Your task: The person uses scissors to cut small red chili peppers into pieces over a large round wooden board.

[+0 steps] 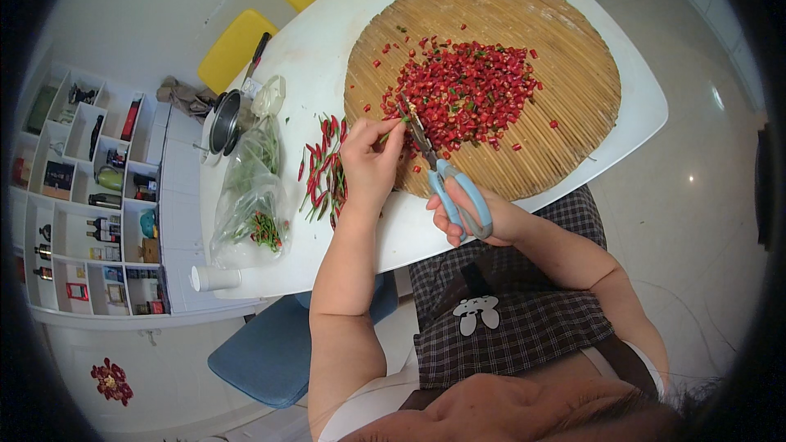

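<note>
The left hand is positioned over the left edge of the round board, forearm extended away from the body past the near edge of the table, wrist angled right, with thumb and index finger pinching a chili whose green part shows at the fingertips. The right arm is bent at the elbow, its forearm running leftward; the right hand sits at the near edge of the board, fingers wrapped around the blue-grey handles of the scissors. The blades point away and to the left, tips beside the pinched chili; their opening angle cannot be told. The chopped chilies form a red heap inward from the board's left edge. Whole chilies lie on the table just outside that edge, with a clear plastic bag farther toward the table's left edge
</note>
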Motion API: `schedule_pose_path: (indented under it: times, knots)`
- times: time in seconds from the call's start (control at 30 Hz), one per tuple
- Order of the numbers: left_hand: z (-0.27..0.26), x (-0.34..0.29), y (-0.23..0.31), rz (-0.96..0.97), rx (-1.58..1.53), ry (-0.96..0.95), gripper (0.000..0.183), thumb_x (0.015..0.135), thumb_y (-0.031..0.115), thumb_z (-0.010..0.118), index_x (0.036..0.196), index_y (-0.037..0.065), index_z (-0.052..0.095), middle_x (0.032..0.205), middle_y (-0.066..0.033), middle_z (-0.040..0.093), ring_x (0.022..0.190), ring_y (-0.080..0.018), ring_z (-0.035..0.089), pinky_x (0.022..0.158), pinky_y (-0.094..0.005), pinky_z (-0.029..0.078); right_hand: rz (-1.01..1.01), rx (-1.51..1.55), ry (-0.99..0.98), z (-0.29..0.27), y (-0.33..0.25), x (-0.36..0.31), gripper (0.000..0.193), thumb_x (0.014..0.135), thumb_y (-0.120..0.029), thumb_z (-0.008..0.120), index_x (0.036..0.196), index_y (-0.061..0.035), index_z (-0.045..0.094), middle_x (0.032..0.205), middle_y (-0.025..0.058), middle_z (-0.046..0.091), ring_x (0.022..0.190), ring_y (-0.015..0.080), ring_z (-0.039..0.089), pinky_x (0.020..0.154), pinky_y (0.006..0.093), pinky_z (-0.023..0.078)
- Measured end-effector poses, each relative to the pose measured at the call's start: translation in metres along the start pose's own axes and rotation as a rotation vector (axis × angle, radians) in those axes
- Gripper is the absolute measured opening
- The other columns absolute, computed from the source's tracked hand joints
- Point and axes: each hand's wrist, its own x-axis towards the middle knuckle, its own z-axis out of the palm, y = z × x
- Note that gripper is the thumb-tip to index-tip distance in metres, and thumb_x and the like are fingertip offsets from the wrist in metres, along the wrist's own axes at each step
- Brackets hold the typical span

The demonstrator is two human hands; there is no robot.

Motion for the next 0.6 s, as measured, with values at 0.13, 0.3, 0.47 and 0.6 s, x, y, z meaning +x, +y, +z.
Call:
schedule_pose_path:
  times: [0.13,0.3,0.47,0.6]
  knots:
    - [-0.002,0.0,-0.001,-0.043,-0.035,-0.002,0.01,0.073,0.002,0.068,0.082,-0.001,0.065,0.068,-0.0086,0.055,0.061,-0.0173,0.052,0.057,-0.027,0.042,0.011,-0.031,0.015,0.002,-0.001,0.001,0.042,0.092,-0.044,0.042,0.094,-0.0031,0.047,0.067,0.0035,0.049,0.052,0.0094,0.047,0.049,0.026,0.043]
    - [-0.003,0.001,-0.009,-0.008,-0.023,0.02,0.01,0.074,0.004,0.068,0.081,-0.002,0.065,0.072,-0.0103,0.057,0.063,-0.0195,0.055,0.057,-0.0276,0.043,0.047,-0.067,0.023,0.004,-0.004,-0.001,0.043,0.092,-0.044,0.041,0.095,-0.002,0.047,0.065,0.0032,0.048,0.05,0.0093,0.046,0.047,0.025,0.043]
    - [-0.012,0.003,-0.009,-0.025,0.012,0.028,0.009,0.075,0.006,0.066,0.081,-0.001,0.065,0.072,-0.0103,0.056,0.066,-0.0217,0.056,0.058,-0.0287,0.044,0.028,-0.124,0.107,0.011,-0.006,0.001,0.045,0.093,-0.044,0.036,0.096,-0.0003,0.047,0.062,0.0034,0.047,0.048,0.0097,0.045,0.047,0.0245,0.042]
    - [-0.04,-0.003,-0.004,-0.066,0.201,0.141,0.01,0.074,0.006,0.066,0.084,0.002,0.067,0.068,-0.0092,0.052,0.062,-0.0218,0.051,0.057,-0.0295,0.041,0.012,-0.085,0.114,0.01,-0.006,0.001,0.044,0.096,-0.04,0.029,0.096,-0.0006,0.048,0.061,0.0043,0.046,0.048,0.0109,0.044,0.047,0.0243,0.041]
